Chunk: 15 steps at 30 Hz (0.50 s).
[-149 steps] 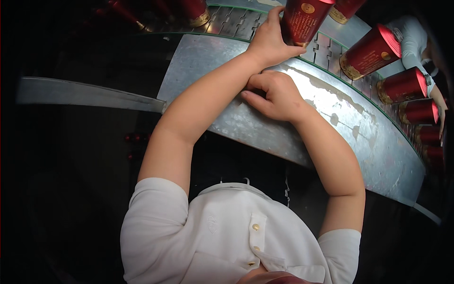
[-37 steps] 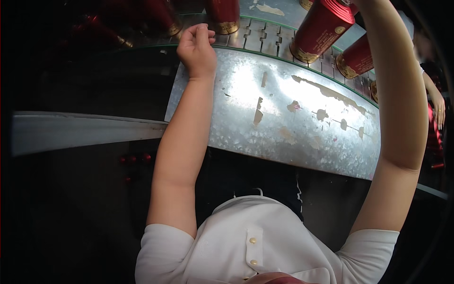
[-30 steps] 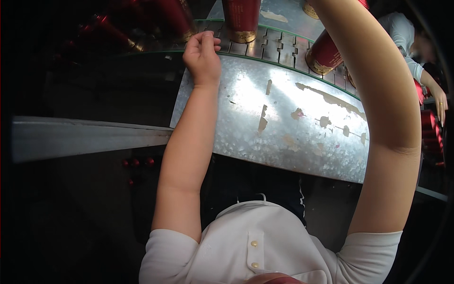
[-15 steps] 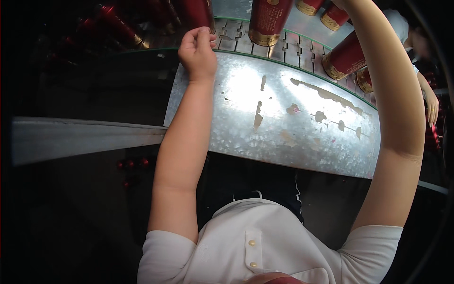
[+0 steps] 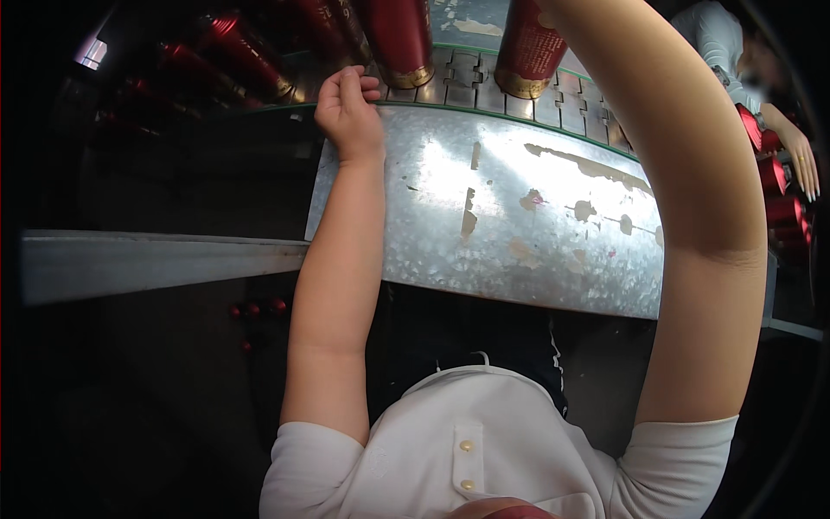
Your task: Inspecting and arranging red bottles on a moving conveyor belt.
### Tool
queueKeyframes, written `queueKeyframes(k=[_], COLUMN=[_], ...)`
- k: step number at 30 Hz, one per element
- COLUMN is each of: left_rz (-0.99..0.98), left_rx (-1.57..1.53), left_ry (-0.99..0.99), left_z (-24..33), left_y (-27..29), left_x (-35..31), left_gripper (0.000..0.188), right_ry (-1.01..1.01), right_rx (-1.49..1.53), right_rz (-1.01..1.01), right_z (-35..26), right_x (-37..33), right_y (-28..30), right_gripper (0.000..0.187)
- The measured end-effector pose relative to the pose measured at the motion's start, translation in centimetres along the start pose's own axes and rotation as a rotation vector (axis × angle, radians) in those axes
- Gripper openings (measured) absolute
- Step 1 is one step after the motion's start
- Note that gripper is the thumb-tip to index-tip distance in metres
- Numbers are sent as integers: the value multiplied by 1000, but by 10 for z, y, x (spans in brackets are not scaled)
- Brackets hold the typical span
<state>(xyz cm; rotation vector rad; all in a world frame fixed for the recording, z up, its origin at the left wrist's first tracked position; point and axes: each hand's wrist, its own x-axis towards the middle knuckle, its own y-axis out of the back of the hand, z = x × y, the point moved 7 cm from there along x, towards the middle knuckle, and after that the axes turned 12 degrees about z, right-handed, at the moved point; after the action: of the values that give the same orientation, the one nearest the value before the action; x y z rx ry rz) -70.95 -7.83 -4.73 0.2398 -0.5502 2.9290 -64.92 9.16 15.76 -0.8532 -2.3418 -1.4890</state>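
Observation:
My left hand [image 5: 350, 112] is at the near edge of a metal slat conveyor [image 5: 462, 80], its fingers loosely bent with small gaps between them and nothing visible in them. Just right of it stands a red cylindrical container [image 5: 399, 39] with a gold band around its base, apart from the fingertips. Another red container [image 5: 529, 54] of the same kind stands farther right on the slats, partly behind my right forearm [image 5: 635, 78]. That forearm runs up past the top edge, so my right hand is out of the picture. The containers' tops are cut off.
A worn galvanized plate [image 5: 510, 216] lies between me and the green-edged conveyor. A metal bar [image 5: 164, 264] juts left from it. More red containers [image 5: 246, 52] stand at the upper left in shadow. At the right, a co-worker's hand [image 5: 795, 156] hangs beside several red containers [image 5: 787, 216].
The containers on the conveyor have moved right along the slats, and the nearest has come away from my left fingers. My right forearm has swung left, covering the containers at the right.

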Motion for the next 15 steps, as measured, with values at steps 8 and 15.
queueKeyframes(k=[8, 15], left_rz=[-43, -40], left_rx=[-7, -11], left_ry=[-16, -24], left_z=[-4, -12], left_y=[-2, 6], left_x=[-2, 0], left_gripper=[23, 22], right_ry=[-72, -133], right_rx=[-349, -470], right_rz=[156, 281], right_z=[1, -2], right_x=[-44, -77], right_y=[29, 48], right_gripper=[40, 42])
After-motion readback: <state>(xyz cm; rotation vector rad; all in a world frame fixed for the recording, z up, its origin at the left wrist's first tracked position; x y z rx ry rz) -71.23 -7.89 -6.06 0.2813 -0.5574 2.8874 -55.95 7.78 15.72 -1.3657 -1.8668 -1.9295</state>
